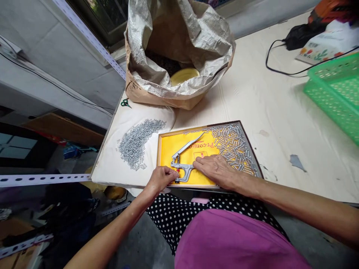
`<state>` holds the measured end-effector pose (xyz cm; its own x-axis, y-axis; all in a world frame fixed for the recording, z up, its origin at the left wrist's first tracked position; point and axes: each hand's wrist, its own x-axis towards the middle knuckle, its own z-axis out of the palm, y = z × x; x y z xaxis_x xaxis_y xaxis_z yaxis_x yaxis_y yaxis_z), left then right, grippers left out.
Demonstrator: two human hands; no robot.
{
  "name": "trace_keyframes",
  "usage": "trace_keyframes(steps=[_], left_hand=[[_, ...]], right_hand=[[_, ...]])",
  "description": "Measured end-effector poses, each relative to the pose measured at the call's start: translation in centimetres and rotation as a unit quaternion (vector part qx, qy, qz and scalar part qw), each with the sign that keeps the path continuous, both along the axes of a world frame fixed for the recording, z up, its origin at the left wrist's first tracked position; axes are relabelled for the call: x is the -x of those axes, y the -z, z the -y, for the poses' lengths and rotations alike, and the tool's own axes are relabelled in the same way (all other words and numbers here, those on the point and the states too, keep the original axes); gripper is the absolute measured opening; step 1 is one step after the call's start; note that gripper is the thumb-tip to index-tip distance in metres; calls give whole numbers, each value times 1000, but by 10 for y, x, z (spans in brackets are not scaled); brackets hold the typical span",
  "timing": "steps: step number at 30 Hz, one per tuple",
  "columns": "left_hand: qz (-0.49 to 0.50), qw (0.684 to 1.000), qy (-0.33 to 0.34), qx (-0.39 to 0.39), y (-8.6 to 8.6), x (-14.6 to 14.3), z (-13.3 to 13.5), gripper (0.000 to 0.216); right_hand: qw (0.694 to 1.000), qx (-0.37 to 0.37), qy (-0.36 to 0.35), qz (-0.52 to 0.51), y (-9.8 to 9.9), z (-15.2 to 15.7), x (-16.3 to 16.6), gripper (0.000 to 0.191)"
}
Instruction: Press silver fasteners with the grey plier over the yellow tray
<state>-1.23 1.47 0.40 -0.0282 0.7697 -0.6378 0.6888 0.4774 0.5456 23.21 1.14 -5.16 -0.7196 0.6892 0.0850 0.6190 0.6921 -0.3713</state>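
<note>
Silver snap-fastener pliers (pixel 186 172) lie in a shallow yellow-lined tray (pixel 168 144), with the long upper lever (pixel 188 145) raised. Near their jaw, where a dark spring and a small red part show, my left hand (pixel 161 177) is closed in a pinch. What is between its fingertips is too small to make out. My right hand (pixel 214 168) is closed over the end of the lower handle, palm down. Many small metal pieces (pixel 235 144) lie loose in the tray's right side. Another heap of small metal pieces (pixel 137 142) spreads on white cloth left of the tray.
Behind the tray stands a large open sack (pixel 168 95) with a yellow bowl (pixel 185 76) inside. Green-handled scissors (pixel 125 103) lie at the table's left edge. On the right are a green basket (pixel 331 87), a black cable (pixel 269 61) and a flowered tissue pack (pixel 319 48).
</note>
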Motion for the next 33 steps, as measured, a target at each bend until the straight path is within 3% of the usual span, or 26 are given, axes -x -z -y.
trace_keyframes(steps=[6,11,12,16,19,28,33], left_hand=[[32,995,-47,77,-3,0,1,33],[41,994,-45,95,-5,-1,1,35],[41,994,-42,95,-5,-1,1,35],[32,995,-32,87,-4,-2,1,39],[33,995,-26,86,-4,-1,2,42],[41,996,-27,74,3,3,3,41],[-2,999,-1,55,-1,1,3,38]], right_hand=[[1000,5,-12,-13,1,2,0,16],[1000,13,-5,6,-16,-6,-3,8],[1000,-2,2,7,-20,-11,-4,14],[997,-74,28,15,-28,-39,-10,70],[997,-69,21,34,-27,-54,-10,86],[994,-35,9,103,-47,-46,-4,67],[997,-36,11,71,-34,-39,-4,58]])
